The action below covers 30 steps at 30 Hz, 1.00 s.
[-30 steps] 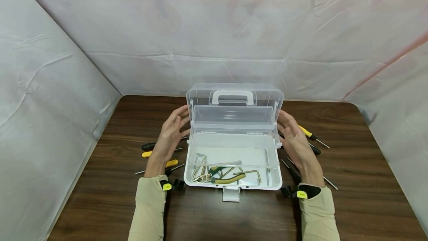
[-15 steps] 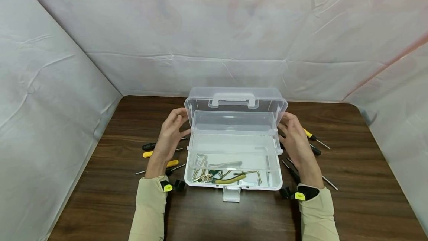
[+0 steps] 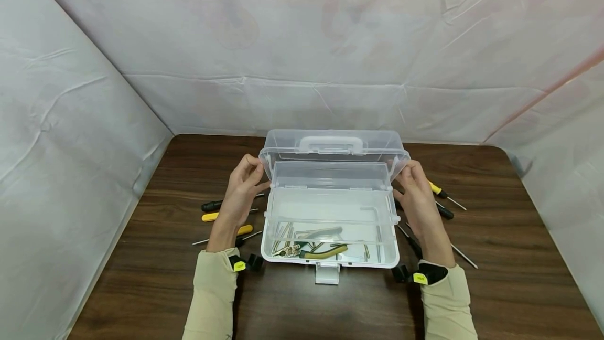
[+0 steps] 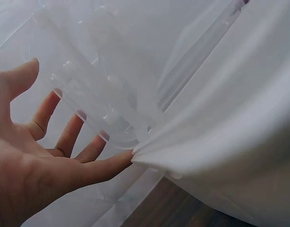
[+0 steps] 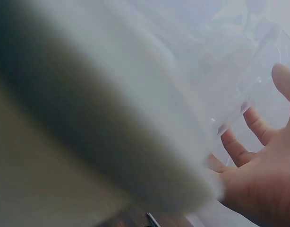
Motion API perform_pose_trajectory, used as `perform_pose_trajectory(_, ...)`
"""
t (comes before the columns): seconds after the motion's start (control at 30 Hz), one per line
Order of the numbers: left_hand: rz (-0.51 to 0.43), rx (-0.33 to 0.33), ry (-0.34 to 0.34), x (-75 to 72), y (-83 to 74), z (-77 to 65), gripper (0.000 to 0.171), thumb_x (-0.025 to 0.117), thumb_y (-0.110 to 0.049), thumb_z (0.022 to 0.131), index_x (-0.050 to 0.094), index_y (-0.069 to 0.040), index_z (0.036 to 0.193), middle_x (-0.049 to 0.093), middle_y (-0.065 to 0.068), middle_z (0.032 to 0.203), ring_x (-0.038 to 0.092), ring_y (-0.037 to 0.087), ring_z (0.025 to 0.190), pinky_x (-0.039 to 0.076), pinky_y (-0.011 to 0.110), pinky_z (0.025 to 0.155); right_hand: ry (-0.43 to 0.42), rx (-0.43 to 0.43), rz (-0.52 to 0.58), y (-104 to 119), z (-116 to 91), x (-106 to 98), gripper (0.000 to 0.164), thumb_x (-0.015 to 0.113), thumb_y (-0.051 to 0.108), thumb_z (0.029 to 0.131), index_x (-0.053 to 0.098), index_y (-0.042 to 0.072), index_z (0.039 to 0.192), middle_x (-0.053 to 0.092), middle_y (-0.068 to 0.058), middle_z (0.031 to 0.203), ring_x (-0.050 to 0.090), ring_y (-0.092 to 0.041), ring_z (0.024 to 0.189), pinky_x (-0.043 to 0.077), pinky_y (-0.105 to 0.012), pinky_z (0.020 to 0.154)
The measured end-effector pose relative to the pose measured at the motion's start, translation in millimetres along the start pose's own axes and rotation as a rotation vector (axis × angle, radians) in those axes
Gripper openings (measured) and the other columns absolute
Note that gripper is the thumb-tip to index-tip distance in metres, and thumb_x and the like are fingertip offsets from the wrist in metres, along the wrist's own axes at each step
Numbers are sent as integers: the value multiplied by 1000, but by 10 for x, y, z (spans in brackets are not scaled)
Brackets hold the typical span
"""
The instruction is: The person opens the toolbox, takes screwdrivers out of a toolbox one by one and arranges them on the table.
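Note:
A toolbox with a white base and a clear lid stands on the table, its lid raised. Fingertips of my left hand touch the lid's left end. My right hand has its fingertips against the right end. In the left wrist view the thumb stands apart from the clear plastic. The right wrist view is partly blocked by the blurred box side. Inside the base lie green-handled pliers and several hex keys, partly seen through a clear tray.
Screwdrivers lie on both sides: a yellow one and a black one at left, a yellow one and a black one at right. A front latch hangs down. White cloth walls surround the table.
The lid has tilted forward and down toward me, and the clear tray has come down with it. Both hands stay at the ends, their fingers following the lid.

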State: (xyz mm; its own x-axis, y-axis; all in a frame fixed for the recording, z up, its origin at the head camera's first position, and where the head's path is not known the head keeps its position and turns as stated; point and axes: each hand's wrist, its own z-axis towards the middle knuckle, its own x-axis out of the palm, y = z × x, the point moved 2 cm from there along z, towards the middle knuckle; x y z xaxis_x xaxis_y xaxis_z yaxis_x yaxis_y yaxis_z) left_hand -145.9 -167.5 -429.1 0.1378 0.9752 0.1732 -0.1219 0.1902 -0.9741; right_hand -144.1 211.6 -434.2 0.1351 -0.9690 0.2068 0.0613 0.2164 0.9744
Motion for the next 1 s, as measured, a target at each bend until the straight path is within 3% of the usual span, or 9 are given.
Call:
perform_pose_trajectory(0.27,9,15,-1,-10,-10,-21,21,52,-30,111,50,-15,96,48,-2,112,48,22,124,36,76,112,20,5,-12,0,11,9,27,37,41,113,46,24,133,45,5,147,29,-26,151,8,-77,120)
perform_pose_trajectory(0.37,2,22,1,-16,-15,-31,26,52,-35,110,49,-18,91,53,-2,115,51,22,123,36,77,111,31,-1,5,8,14,18,29,36,44,113,48,26,131,48,6,143,34,-22,147,21,-65,119)
perform_pose_trajectory(0.5,-9,27,11,-23,-17,-32,30,56,-37,108,47,-16,88,57,-3,114,55,18,115,37,76,111,48,-19,24,27,14,17,29,37,45,112,52,27,129,54,8,133,44,-16,136,33,-49,108)
perform_pose_trajectory(0.6,-12,20,29,-20,-23,-22,33,60,-40,105,46,-14,89,58,-4,115,57,16,113,37,76,112,67,-34,33,43,12,-5,25,39,39,113,53,25,130,54,8,132,46,-16,133,32,-50,108)
perform_pose_trajectory(0.83,-18,-98,62,-33,-67,-28,23,60,-36,106,52,-18,95,52,-1,124,49,22,131,31,74,117,132,-11,20,88,-36,-92,24,41,33,114,51,23,134,53,6,136,45,-14,139,41,-38,108)
perform_pose_trajectory(0.93,-3,-182,60,-54,-87,-43,20,59,-37,107,55,-19,112,45,3,141,35,28,146,30,75,118,174,-1,-34,116,-75,-128,27,39,30,114,48,21,138,52,6,139,48,-12,137,47,-29,105)
perform_pose_trajectory(1.0,13,-231,74,-57,-100,-49,35,58,-41,106,52,-16,130,36,8,156,25,31,154,30,75,117,189,7,-52,134,-104,-151,29,39,29,115,47,21,141,51,6,141,49,-10,135,49,-27,103)
